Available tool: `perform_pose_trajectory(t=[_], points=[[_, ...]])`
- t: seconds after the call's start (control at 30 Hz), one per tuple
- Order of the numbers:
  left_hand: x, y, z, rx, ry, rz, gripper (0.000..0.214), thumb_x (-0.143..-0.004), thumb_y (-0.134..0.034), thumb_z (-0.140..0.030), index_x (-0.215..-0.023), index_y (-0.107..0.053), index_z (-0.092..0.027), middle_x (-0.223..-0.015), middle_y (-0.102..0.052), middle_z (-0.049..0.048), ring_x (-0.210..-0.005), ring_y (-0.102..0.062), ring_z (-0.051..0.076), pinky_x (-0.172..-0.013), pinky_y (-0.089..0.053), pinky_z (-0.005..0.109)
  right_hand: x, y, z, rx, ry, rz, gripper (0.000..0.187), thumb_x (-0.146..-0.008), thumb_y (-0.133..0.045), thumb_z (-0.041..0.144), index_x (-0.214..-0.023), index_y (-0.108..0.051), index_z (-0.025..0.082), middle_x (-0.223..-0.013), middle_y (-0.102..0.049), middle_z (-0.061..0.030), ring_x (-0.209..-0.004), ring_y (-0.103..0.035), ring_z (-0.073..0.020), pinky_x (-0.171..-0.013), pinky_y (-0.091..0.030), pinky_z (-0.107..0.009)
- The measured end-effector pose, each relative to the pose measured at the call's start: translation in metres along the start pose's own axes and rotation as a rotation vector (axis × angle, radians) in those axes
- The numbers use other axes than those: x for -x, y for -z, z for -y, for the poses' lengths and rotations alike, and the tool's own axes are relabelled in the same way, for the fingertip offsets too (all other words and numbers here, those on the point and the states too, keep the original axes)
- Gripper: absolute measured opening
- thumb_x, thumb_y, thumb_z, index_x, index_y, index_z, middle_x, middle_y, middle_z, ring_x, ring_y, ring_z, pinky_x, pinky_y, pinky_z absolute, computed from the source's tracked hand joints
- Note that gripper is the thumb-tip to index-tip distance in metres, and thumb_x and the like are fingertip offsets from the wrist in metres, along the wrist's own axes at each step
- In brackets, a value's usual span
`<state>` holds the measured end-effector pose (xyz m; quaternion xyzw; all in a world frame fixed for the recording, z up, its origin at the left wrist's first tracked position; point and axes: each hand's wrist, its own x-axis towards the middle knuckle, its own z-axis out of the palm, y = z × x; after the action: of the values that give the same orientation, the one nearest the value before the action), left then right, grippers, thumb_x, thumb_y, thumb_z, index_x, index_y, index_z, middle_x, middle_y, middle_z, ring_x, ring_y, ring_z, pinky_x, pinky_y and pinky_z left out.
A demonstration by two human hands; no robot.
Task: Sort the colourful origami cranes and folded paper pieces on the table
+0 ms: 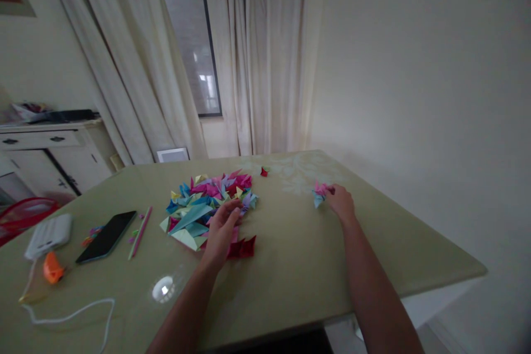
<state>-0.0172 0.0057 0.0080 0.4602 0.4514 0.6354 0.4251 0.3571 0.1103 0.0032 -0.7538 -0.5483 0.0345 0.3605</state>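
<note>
The left hand (222, 229) is lying loose and flat, fingers spread, on the near edge of a pile of folded paper pieces (199, 202). The pile is sitting on the table (298, 271) at about eleven o'clock from the person. A dark red folded piece (244, 248) is lying just beside that hand at four o'clock. The right hand (342, 203) is stretching out toward one o'clock, touching a small pink and blue paper bundle (319, 193); whether it is pinching the bundle, I cannot tell. A phone (107, 235) is lying at nine o'clock of the pile, with a pink pen (140, 231) between them.
</note>
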Motion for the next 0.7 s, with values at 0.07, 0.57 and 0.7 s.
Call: perform_pose_trajectory(t=[0.07, 0.57, 0.7], points=[[0.001, 0.000, -0.001, -0.010, 0.005, 0.004, 0.053, -0.079, -0.079, -0.056, -0.117, -0.072, -0.020, -0.114, -0.074, 0.0085, -0.085, -0.065, 0.017, -0.069, -0.051, 0.024, -0.002, 0.000, -0.006, 0.035, -0.011, 0.034, 0.022, -0.091, -0.065, 0.035, -0.093, -0.081, 0.020, -0.095, -0.080, -0.0143, -0.083, -0.074, -0.0264, -0.068, -0.048, -0.032], [0.000, 0.004, -0.007, -0.208, -0.154, -0.161, 0.033, -0.087, -0.067, -0.044, -0.110, -0.071, -0.020, -0.107, -0.075, 0.0081, -0.090, -0.067, 0.022, -0.075, -0.051, 0.030, -0.005, 0.011, -0.009, 0.002, 0.085, 0.002, 0.031, -0.081, -0.066, 0.025, -0.108, -0.075, 0.014, -0.108, -0.073, -0.0173, -0.095, -0.069, -0.0272, -0.083, -0.051, -0.036], [-0.008, 0.015, -0.007, -0.562, -0.313, -0.224, 0.032, -0.090, -0.060, -0.034, -0.117, -0.071, -0.022, -0.110, -0.075, 0.0099, -0.095, -0.068, 0.028, -0.086, -0.051, 0.039, 0.011, 0.010, 0.030, -0.173, 0.214, -0.312, 0.038, -0.082, -0.055, 0.018, -0.116, -0.071, 0.015, -0.116, -0.067, -0.0168, -0.102, -0.063, -0.0273, -0.093, -0.050, -0.039]])
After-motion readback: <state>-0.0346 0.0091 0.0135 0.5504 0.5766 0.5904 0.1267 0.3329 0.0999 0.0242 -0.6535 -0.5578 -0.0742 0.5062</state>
